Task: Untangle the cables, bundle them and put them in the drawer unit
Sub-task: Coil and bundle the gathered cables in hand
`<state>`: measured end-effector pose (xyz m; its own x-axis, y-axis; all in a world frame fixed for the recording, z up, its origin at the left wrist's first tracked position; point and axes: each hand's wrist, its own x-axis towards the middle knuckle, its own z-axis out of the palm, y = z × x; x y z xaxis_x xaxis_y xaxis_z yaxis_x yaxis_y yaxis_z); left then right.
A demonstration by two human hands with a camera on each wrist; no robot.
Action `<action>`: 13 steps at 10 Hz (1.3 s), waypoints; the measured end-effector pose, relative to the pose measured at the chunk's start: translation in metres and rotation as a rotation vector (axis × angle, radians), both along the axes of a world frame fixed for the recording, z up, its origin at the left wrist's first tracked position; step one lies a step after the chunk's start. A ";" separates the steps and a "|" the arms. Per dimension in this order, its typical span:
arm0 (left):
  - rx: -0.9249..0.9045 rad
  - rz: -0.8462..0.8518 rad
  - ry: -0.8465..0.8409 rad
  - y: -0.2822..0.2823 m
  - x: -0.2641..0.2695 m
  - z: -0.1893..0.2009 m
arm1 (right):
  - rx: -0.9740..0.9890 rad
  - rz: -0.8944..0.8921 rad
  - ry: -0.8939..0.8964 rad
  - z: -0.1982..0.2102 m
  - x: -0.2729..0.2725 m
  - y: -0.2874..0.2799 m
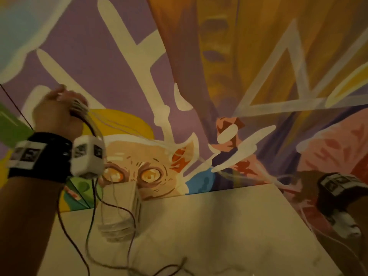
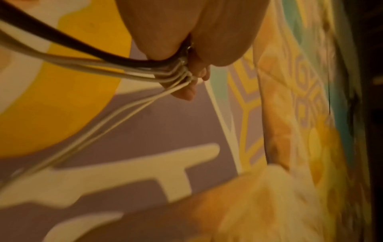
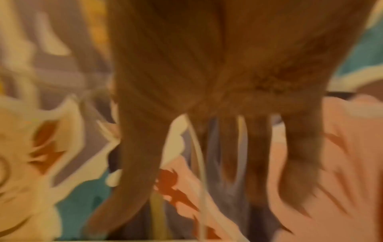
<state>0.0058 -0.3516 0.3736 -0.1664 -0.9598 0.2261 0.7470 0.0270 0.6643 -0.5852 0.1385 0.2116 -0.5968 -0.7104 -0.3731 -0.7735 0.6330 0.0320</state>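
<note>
My left hand (image 1: 59, 110) is raised high at the left and grips a bunch of cables (image 1: 93, 206). Several white strands and one dark strand bend over its curled fingers (image 2: 190, 91) as a bundle of cables (image 2: 103, 65). Dark and pale strands hang from it down to the white table (image 1: 219, 226) and trail off the front edge. Thin white strands stretch rightward toward my right hand (image 1: 304, 184), which is blurred at the right edge. In the right wrist view my right hand (image 3: 228, 81) has straight, spread fingers, with a white cable (image 3: 199, 155) running between thumb and fingers. A small white drawer unit (image 1: 121, 212) stands behind the hanging strands.
A painted mural wall (image 1: 199, 76) rises right behind the table. The table's right edge (image 1: 294, 212) runs diagonally past my right wrist. Loose cable loops (image 1: 159, 269) lie near the front of the table.
</note>
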 end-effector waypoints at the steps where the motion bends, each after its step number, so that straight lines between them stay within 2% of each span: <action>1: -0.083 -0.066 -0.148 0.253 -0.101 0.073 | 0.045 0.166 -0.179 0.066 0.105 -0.019; 2: -0.056 -0.227 -0.200 0.287 -0.145 0.066 | -0.448 0.351 -0.497 0.111 0.182 -0.053; 3: -0.008 -0.322 -0.310 0.328 -0.185 0.065 | -0.792 0.385 -0.850 0.142 0.244 -0.081; 4: -0.021 -0.399 -0.277 0.340 -0.203 0.089 | -0.943 0.546 -0.792 0.163 0.297 -0.097; 5: -0.048 -0.370 -0.085 0.311 -0.186 0.140 | -1.065 0.537 -0.708 0.189 0.302 -0.100; 6: -0.030 -0.199 0.134 0.276 -0.149 0.167 | -1.065 0.585 -0.383 0.233 0.277 -0.102; 7: 0.002 -0.132 0.129 0.259 -0.122 0.148 | -0.942 0.665 -0.170 0.264 0.256 -0.098; 8: 0.069 -0.152 0.103 0.253 -0.113 0.112 | -0.758 0.671 -0.075 0.271 0.254 -0.093; 9: 0.107 -0.185 0.123 0.262 -0.122 0.087 | -0.664 0.691 -0.361 0.255 0.273 -0.100; 10: 0.083 -0.253 0.040 0.286 -0.143 0.075 | -0.607 0.721 -0.640 0.229 0.307 -0.110; 11: 0.087 -0.235 -0.062 0.300 -0.151 0.066 | -0.674 0.661 -0.698 0.203 0.322 -0.115; 12: 0.086 -0.248 -0.073 0.299 -0.139 0.051 | -0.716 0.612 -0.593 0.190 0.312 -0.111; 13: 0.135 -0.286 -0.087 0.299 -0.126 0.024 | -0.605 0.665 -0.571 0.189 0.303 -0.105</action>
<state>-0.1206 -0.0530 0.3972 -0.4470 -0.8916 0.0727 0.6518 -0.2690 0.7091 -0.2821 0.0337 0.4011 0.1318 -0.9901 0.0488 -0.7708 -0.1333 -0.6230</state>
